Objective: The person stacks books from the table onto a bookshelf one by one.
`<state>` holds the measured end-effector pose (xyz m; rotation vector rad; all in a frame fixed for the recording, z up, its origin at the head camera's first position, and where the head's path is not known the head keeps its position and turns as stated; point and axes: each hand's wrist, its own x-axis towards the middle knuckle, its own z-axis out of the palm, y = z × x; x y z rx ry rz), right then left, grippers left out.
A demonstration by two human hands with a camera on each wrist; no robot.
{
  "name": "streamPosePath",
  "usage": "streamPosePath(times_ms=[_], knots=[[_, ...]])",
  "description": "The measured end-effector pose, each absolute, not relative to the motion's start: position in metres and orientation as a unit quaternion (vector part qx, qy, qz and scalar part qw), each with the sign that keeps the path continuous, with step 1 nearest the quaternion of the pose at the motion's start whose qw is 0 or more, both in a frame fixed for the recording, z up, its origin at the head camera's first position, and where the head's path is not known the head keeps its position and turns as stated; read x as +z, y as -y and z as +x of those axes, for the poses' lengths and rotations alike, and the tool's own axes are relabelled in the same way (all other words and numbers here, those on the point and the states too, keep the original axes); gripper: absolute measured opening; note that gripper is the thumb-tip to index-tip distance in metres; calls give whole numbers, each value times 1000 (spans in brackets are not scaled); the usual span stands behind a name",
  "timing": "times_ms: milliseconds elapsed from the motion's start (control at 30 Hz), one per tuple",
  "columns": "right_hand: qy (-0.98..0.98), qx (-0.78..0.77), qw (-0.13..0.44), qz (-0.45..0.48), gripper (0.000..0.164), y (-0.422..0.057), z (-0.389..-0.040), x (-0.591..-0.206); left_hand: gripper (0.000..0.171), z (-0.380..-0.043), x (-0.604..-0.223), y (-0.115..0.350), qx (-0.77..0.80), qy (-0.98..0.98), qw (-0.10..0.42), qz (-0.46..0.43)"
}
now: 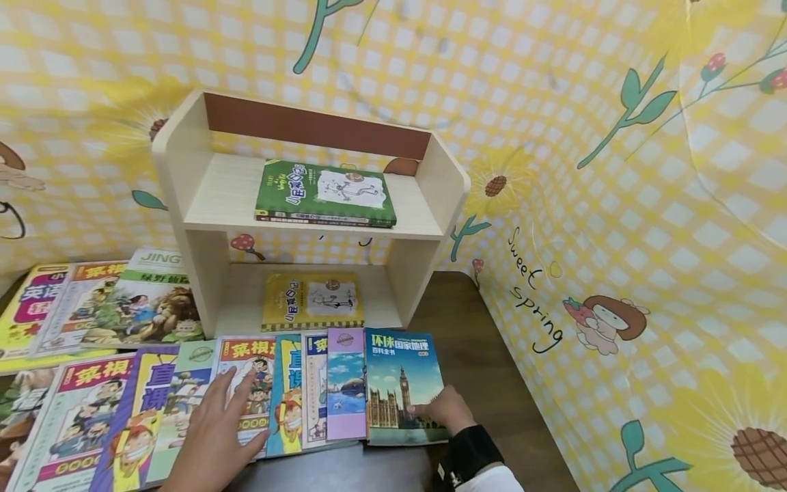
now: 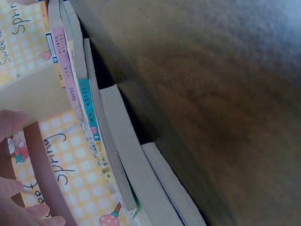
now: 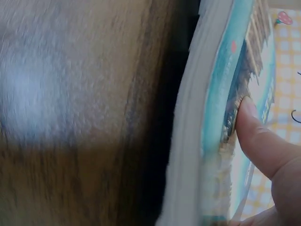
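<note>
My right hand (image 1: 451, 410) holds a blue-green book (image 1: 393, 372) with a clock tower on its cover by the right edge. Its thumb (image 3: 256, 129) lies on the cover in the right wrist view; the other fingers are mostly hidden. My left hand (image 1: 212, 434) is spread, fingers apart, over an orange-and-white comic book (image 1: 255, 350) in the row; whether it touches is unclear. Between the hands lie a purple book (image 1: 346, 420) with a sea picture and other overlapping books. In the left wrist view, left fingers (image 2: 35, 207) show at the lower left.
Behind the row stands a two-tier wooden shelf (image 1: 197, 164). A green book (image 1: 285, 184) tops a small stack on its upper tier, and a yellow book (image 1: 310, 321) lies below. More books (image 1: 156, 301) cover the left side of the dark table (image 1: 492, 342). Patterned fabric surrounds everything.
</note>
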<state>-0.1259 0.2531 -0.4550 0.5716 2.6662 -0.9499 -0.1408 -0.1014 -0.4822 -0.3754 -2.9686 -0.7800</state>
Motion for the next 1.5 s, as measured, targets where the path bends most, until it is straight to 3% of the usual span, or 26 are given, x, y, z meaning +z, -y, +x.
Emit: streamPosePath(times_ms=[133, 233, 367, 467, 600, 867, 1000, 1133, 1300, 1500], knots=[[-878, -400, 111, 239, 95, -282, -142, -521, 99, -140, -483, 99, -258, 959, 18, -120], [-850, -472, 96, 216, 96, -308, -142, -556, 99, -138, -483, 99, -258, 959, 18, -119], [-834, -528, 68, 147, 81, -338, -143, -601, 99, -137, -484, 99, -258, 959, 17, -115], [-821, -544, 68, 161, 63, -332, -139, -588, 98, -136, -486, 99, -262, 959, 9, -111], [-794, -557, 74, 232, 56, -304, -127, -539, 98, -136, -485, 99, -268, 957, -5, -109], [-732, -619, 73, 275, 63, -288, -120, -511, 96, -144, -478, 92, -338, 931, -82, -108], [-750, -618, 78, 223, 64, -275, -127, -500, 99, -157, -472, 84, -388, 908, -104, -119], [-765, -622, 88, 139, 54, -258, -138, -490, 107, -174, -466, 84, -462, 867, -127, -137], [-750, -644, 141, 54, 40, -243, -151, -475, 116, -186, -458, 96, -524, 818, -171, -161], [-738, -641, 210, -31, 39, -237, -162, -455, 123, -185, -449, 114, -492, 825, -198, -197]])
